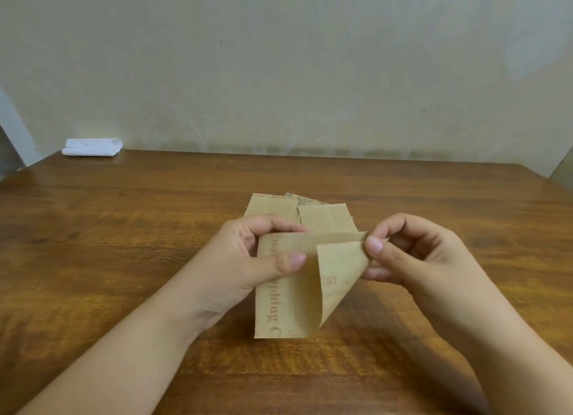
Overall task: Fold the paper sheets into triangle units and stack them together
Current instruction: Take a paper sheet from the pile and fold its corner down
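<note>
A tan paper sheet (288, 303) printed with newspaper-style lettering is held up above the table, between both hands. My left hand (248, 259) pinches its upper left part between thumb and fingers. My right hand (412, 256) pinches the upper right corner, where a flap curls forward and down into a slanted fold. Behind the hands, a few more tan printed sheets (328, 216) lie overlapping flat on the wooden table (124, 259), partly hidden by my fingers.
A folded white cloth (92, 147) lies at the table's far left corner against the pale wall (279, 67). The table's back edge meets the wall; its right rear corner shows at the frame's right.
</note>
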A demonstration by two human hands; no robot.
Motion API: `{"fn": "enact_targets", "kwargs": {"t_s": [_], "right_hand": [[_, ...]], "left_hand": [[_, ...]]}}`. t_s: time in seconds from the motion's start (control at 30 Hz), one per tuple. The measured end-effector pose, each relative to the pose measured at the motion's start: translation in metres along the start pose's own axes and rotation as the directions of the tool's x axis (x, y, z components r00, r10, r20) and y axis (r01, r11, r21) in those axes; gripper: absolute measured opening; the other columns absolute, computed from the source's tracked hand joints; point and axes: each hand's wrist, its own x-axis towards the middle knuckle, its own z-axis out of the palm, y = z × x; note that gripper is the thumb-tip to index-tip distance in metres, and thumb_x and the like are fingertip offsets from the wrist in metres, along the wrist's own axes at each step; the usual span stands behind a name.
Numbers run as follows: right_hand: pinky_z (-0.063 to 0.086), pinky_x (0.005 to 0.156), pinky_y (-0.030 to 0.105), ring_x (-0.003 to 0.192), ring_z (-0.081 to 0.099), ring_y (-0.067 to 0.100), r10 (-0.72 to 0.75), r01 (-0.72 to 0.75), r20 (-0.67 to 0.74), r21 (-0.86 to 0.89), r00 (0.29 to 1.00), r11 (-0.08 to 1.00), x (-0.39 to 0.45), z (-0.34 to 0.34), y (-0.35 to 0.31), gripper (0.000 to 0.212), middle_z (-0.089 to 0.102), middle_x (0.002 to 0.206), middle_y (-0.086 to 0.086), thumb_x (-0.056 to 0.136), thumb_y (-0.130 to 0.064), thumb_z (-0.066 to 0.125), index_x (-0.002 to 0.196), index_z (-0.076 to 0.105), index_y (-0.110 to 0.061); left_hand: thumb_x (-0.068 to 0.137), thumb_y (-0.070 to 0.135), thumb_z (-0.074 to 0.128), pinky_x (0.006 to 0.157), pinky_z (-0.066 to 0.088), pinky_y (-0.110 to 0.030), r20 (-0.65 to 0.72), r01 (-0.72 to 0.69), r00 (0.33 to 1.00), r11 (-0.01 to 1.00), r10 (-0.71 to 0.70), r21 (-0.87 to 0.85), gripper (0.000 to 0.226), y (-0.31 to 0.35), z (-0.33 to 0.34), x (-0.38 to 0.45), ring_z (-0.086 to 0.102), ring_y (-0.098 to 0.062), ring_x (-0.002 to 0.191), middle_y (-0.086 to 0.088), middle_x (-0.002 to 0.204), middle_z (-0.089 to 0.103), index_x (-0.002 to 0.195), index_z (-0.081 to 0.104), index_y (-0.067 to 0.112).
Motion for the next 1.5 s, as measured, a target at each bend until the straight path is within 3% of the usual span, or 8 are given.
{"fn": "enact_targets", "kwargs": {"t_s": [0.13, 0.23, 0.4, 0.5, 0.7, 0.8, 0.93, 1.5], "right_hand": [[0.058, 0.059, 0.023, 0.061, 0.067, 0.019, -0.037, 0.039, -0.085, 0.021, 0.996, 0.999, -0.001, 0.004, -0.001, 0.024, 0.069, 0.070, 0.011, 0.059, -0.030, 0.073, 0.071, 0.067, -0.009], [0.057, 0.062, 0.025, 0.058, 0.067, 0.016, -0.080, 0.061, -0.147, -0.130, 0.986, 0.990, -0.003, 0.008, -0.001, 0.026, 0.070, 0.068, 0.008, 0.060, -0.033, 0.072, 0.072, 0.067, -0.011], [0.049, 0.055, 0.017, 0.056, 0.066, 0.021, -0.173, 0.117, -0.162, -0.304, 0.972, 0.945, -0.008, 0.018, -0.004, 0.018, 0.069, 0.065, 0.008, 0.063, -0.037, 0.071, 0.073, 0.067, -0.021], [0.052, 0.056, 0.031, 0.060, 0.064, 0.028, -0.187, 0.130, -0.149, -0.330, 0.971, 0.935, -0.011, 0.022, -0.004, 0.027, 0.068, 0.067, 0.010, 0.060, -0.044, 0.069, 0.076, 0.067, -0.022], [0.056, 0.062, 0.019, 0.064, 0.069, 0.012, 0.039, -0.039, -0.090, 0.003, 0.995, 0.999, -0.007, 0.019, 0.000, 0.049, 0.073, 0.073, 0.009, 0.055, -0.038, 0.074, 0.099, 0.066, -0.019], [0.053, 0.060, 0.018, 0.063, 0.064, 0.010, 0.086, -0.085, -0.058, 0.020, 0.995, 0.996, -0.005, 0.018, 0.002, 0.038, 0.070, 0.067, 0.006, 0.058, -0.040, 0.071, 0.079, 0.072, -0.008], [0.049, 0.059, 0.017, 0.059, 0.057, 0.007, 0.075, -0.073, -0.075, 0.032, 0.994, 0.997, -0.005, 0.019, 0.004, 0.027, 0.065, 0.062, 0.002, 0.058, -0.039, 0.071, 0.068, 0.071, -0.014], [0.045, 0.060, 0.016, 0.059, 0.051, 0.005, 0.053, -0.036, -0.167, 0.101, 0.985, 0.994, -0.002, 0.013, 0.008, 0.026, 0.061, 0.063, 0.000, 0.063, -0.034, 0.071, 0.072, 0.073, -0.010]], "left_hand": [[0.068, 0.024, 0.077, 0.069, 0.053, -0.016, -0.010, 0.004, 1.000, 0.995, -0.005, -0.095, 0.022, 0.005, 0.002, -0.002, 0.070, -0.014, 0.093, -0.005, 0.098, 0.075, 0.089, 0.076, 0.027], [0.077, 0.025, 0.074, 0.069, 0.051, -0.017, -0.010, 0.012, 1.000, 0.999, -0.012, -0.052, 0.013, 0.006, 0.004, -0.003, 0.069, -0.010, 0.090, -0.001, 0.094, 0.075, 0.089, 0.075, 0.027], [0.054, 0.034, 0.084, 0.068, 0.053, -0.016, -0.055, -0.050, 0.997, 0.999, 0.049, -0.001, 0.034, 0.004, 0.009, -0.001, 0.071, -0.011, 0.084, 0.000, 0.087, 0.075, 0.085, 0.076, 0.027], [0.058, 0.020, 0.090, 0.067, 0.055, -0.018, -0.104, -0.093, 0.990, 0.994, 0.099, 0.055, 0.028, 0.002, 0.013, -0.001, 0.069, -0.008, 0.074, 0.005, 0.076, 0.072, 0.081, 0.076, 0.028], [0.054, 0.019, 0.077, 0.064, 0.056, -0.019, -0.191, -0.144, 0.970, 0.989, 0.149, 0.044, 0.024, 0.004, 0.014, -0.002, 0.069, -0.008, 0.073, 0.004, 0.078, 0.073, 0.078, 0.076, 0.022], [0.053, 0.020, 0.076, 0.064, 0.057, -0.020, -0.205, -0.151, 0.966, 0.987, 0.160, 0.061, 0.023, 0.005, 0.016, -0.003, 0.070, -0.008, 0.076, 0.003, 0.081, 0.074, 0.076, 0.077, 0.026], [0.053, 0.023, 0.076, 0.062, 0.055, -0.018, -0.212, -0.171, 0.959, 0.981, 0.186, 0.088, 0.022, 0.003, 0.018, -0.003, 0.070, -0.007, 0.075, 0.003, 0.081, 0.074, 0.072, 0.077, 0.031], [0.052, 0.032, 0.074, 0.061, 0.057, -0.021, -0.296, -0.190, 0.928, 0.970, 0.227, 0.150, 0.022, -0.002, 0.024, -0.001, 0.071, -0.008, 0.080, 0.009, 0.082, 0.075, 0.074, 0.077, 0.037]]}}
